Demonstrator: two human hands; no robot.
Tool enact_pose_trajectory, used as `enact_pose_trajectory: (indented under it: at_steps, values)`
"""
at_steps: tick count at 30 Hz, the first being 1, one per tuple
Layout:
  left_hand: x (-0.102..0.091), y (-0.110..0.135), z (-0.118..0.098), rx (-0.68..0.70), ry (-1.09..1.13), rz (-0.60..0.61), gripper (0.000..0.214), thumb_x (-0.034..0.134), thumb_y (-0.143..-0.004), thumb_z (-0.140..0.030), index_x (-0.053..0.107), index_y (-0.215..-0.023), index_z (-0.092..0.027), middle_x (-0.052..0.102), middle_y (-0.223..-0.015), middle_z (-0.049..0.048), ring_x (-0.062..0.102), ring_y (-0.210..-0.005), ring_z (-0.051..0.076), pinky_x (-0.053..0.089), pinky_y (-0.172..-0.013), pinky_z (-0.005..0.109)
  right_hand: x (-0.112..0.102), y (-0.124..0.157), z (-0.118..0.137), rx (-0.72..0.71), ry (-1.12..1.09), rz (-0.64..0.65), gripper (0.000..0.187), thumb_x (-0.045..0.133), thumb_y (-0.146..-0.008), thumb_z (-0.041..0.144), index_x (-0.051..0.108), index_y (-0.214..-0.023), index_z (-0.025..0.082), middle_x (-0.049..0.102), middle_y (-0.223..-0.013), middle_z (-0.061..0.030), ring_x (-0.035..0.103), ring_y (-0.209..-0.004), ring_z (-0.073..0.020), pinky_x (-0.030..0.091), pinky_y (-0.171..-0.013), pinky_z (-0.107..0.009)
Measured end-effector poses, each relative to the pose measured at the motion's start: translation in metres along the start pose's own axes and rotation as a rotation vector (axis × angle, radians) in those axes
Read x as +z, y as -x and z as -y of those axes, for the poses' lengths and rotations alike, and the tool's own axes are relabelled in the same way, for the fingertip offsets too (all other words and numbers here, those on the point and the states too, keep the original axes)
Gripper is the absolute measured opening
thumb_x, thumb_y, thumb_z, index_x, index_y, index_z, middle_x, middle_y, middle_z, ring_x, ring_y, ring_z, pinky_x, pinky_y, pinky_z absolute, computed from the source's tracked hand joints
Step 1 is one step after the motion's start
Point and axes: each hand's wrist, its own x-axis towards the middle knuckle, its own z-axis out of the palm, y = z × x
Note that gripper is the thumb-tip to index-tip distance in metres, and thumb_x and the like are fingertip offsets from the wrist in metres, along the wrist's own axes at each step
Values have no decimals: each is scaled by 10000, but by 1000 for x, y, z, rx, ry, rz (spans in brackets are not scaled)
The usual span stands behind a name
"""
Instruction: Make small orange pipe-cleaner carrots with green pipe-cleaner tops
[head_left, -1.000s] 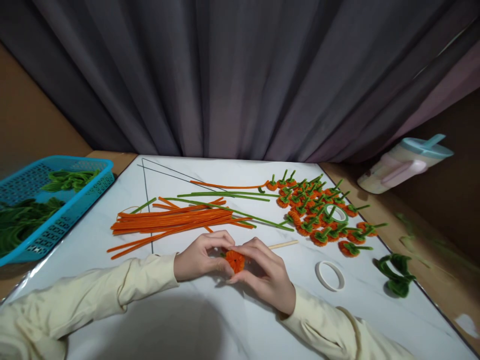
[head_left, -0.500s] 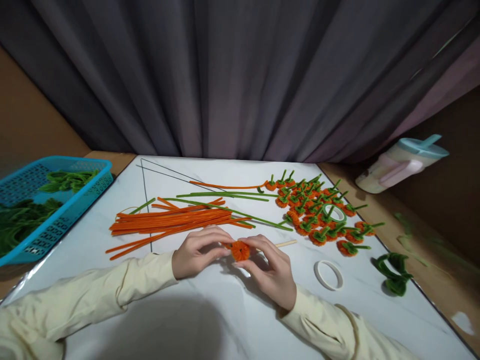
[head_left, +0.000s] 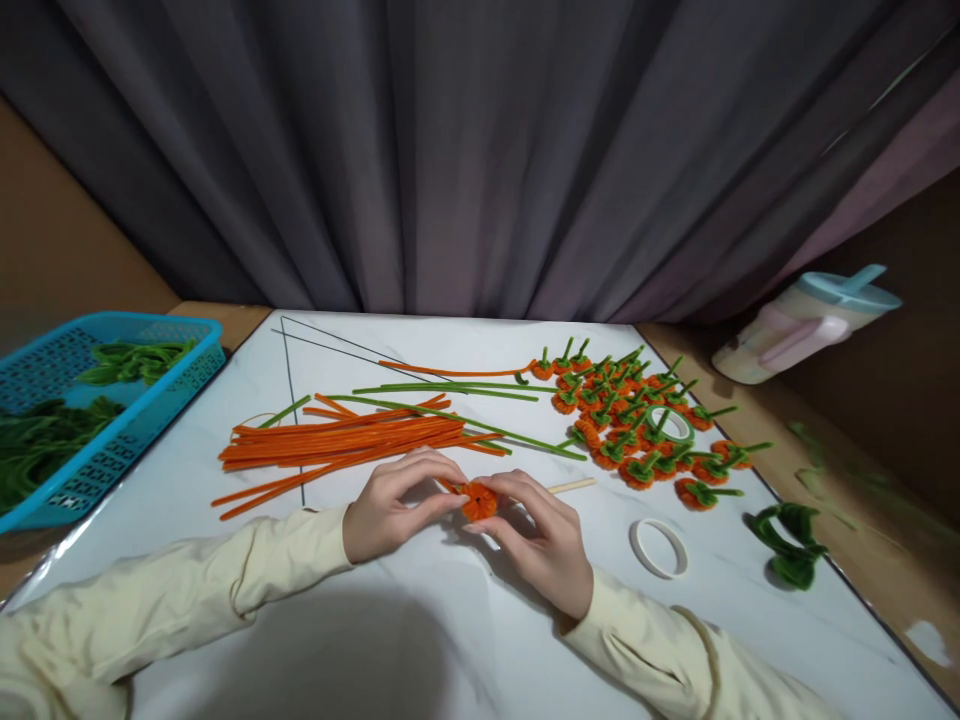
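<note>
Between both hands, just above the white tabletop, is a small round orange pipe-cleaner pumpkin (head_left: 479, 502) with a dark hole at its centre. My left hand (head_left: 405, 503) pinches its left side with thumb and fingertips. On the opposite side, my right hand (head_left: 544, 538) grips it between thumb and forefinger. A thin wooden stick (head_left: 573, 486) shows behind my right fingers; its near end is hidden. Beyond my left hand lies a bundle of orange pipe cleaners (head_left: 337, 440), with a few green pipe cleaners (head_left: 450, 388) behind.
Several orange pumpkins with green stems (head_left: 622, 415) cluster at the right, a tape roll (head_left: 670, 424) among them. A white ring (head_left: 658, 549) and dark green coiled pieces (head_left: 791, 545) lie nearer. A blue basket (head_left: 161, 405) stands left, a tumbler (head_left: 787, 330) right. Thin dark wires (head_left: 360, 345) lie behind.
The orange pumpkin has tilted slightly between my fingertips, and my left fingers have shifted a little on it. Other things lie as before.
</note>
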Motion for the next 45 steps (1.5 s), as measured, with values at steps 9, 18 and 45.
enact_pose_trajectory:
  at_steps: [9,18,45]
  values:
    - [-2,0,4,141,-122,14,159,566,-832,-132,610,-983,-158,677,-851,83,606,-796,173,487,-712,319,-1,-1,1,4,2,-9,205,652,-785,252,609,-979,204,667,-850,-57,617,-721,-160,521,-661,-282]
    - [-2,3,4,327,-462,28,306,573,-799,-72,574,-1091,-163,693,-961,87,589,-841,198,420,-696,325,1,0,-2,25,7,-20,226,669,-768,203,606,-985,199,658,-861,-46,614,-746,-150,518,-671,-262]
    - [-20,-17,0,504,-529,260,167,455,-879,-131,566,-1003,-110,695,-922,119,567,-842,206,467,-696,334,-1,0,-1,13,-18,-22,188,618,-800,174,635,-984,201,675,-872,-57,633,-773,-171,529,-712,-284]
